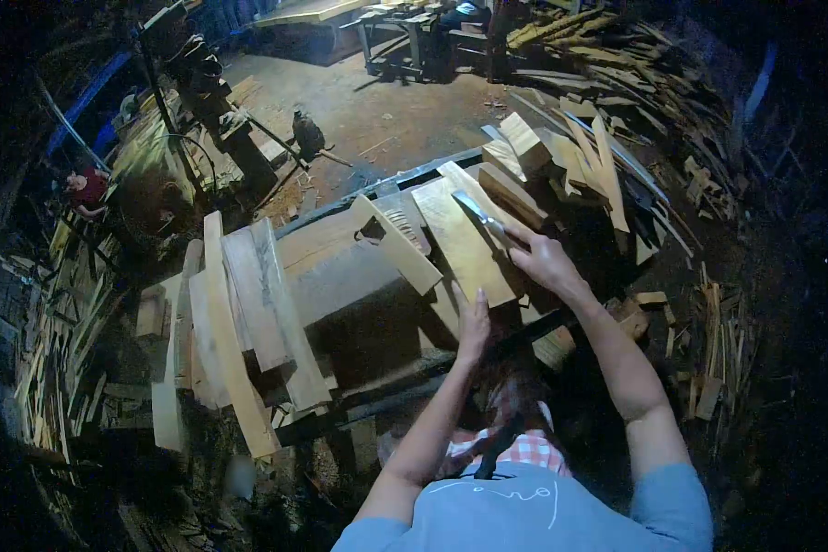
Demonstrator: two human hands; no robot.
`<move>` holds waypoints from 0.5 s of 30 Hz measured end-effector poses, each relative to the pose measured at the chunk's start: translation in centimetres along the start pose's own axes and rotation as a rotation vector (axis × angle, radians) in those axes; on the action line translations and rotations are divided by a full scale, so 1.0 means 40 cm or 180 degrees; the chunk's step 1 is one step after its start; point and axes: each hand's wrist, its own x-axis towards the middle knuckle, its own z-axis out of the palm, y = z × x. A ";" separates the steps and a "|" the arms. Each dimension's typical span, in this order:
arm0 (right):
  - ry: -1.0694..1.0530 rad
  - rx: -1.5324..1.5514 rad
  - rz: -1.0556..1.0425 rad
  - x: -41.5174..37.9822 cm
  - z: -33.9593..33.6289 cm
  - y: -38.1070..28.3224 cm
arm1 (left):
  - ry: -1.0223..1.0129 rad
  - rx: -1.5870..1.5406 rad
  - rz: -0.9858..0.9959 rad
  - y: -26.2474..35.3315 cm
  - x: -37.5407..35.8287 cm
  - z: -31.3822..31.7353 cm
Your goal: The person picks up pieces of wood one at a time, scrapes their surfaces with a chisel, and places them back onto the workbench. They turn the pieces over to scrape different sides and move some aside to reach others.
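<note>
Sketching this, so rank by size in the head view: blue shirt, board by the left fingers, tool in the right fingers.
Blue shirt, helped by nearness
Board by left fingers
Tool in right fingers

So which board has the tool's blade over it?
The wide yellow board, with the left hand at its near end. The narrower board just to its left has neither tool nor hand over it.

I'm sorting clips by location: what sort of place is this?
Most likely a woodworking shop: cut boards lie across a workbench, scrap wood is heaped beyond it, and the right hand holds a bladed hand tool over a squared wooden board.
</note>
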 end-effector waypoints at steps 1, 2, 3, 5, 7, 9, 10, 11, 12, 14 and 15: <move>-0.0138 -0.0067 0.0212 0.019 -0.007 -0.039 | -0.0101 -0.0159 -0.0217 0.003 -0.002 0.000; -0.0295 -0.0142 0.0432 0.027 -0.006 -0.059 | -0.0089 -0.0171 -0.0230 -0.013 -0.003 0.006; -0.0071 -0.0198 0.0064 0.032 0.020 -0.024 | 0.0053 0.0023 -0.0035 -0.042 0.002 0.017; -0.0315 -0.0109 0.0363 -0.041 -0.013 -0.045 | 0.0167 0.0151 0.0029 -0.033 0.005 0.017; -0.0609 -0.0071 0.0711 -0.126 -0.016 -0.025 | 0.0165 0.0010 -0.0004 -0.026 0.002 0.016; -0.0075 0.0114 0.0164 -0.206 -0.004 0.016 | 0.0101 -0.0064 -0.0059 -0.015 -0.003 0.017; -0.0110 0.0129 0.0237 -0.201 0.005 0.020 | 0.0102 -0.0122 -0.0047 -0.001 -0.001 0.014; -0.0022 0.0161 0.0094 -0.167 0.015 0.020 | 0.0088 -0.0159 -0.0006 0.001 -0.005 0.008; 0.0095 0.0189 -0.0072 -0.121 0.021 0.017 | 0.0040 -0.0121 -0.0011 -0.022 -0.008 0.010; 0.0147 0.0046 0.0320 0.015 0.056 0.016 | 0.0402 0.0361 0.1103 -0.072 0.006 0.027; -0.0043 -0.0015 0.0460 0.091 0.064 0.016 | 0.0407 0.0377 0.1143 -0.058 0.004 0.026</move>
